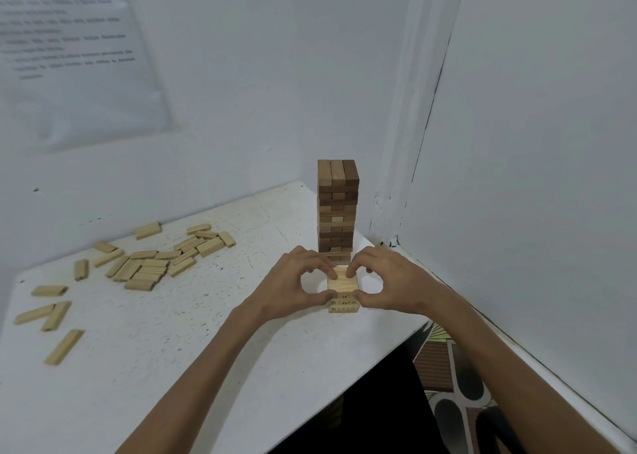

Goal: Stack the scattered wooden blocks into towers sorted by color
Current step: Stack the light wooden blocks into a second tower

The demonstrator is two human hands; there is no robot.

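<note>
Hands: the left hand and the right hand are closest to us, just in front of the dark tower. Each hand has its fingers curled and pinches the top of the light tower from its own side. The thumbs are at the near edge and the fingertips at the far edge.
Light tower: it stands on the table, right in front of the dark tower and between the two hands. It is short, with only a few layers. The wood is pale yellow, and there are small black marks on the near side.
Dark tower: it is tall and straight and made of brown blocks, some darker than others. The top layer has three blocks side by side.
Loose blocks: many pale loose blocks lie flat, well to the left of the dark tower. Some are in a heap and some lie alone.
Done: the brown tower looks finished, I think.
Left to do: most of the pale blocks are not stacked yet, so I guess the job is about half done.
</note>
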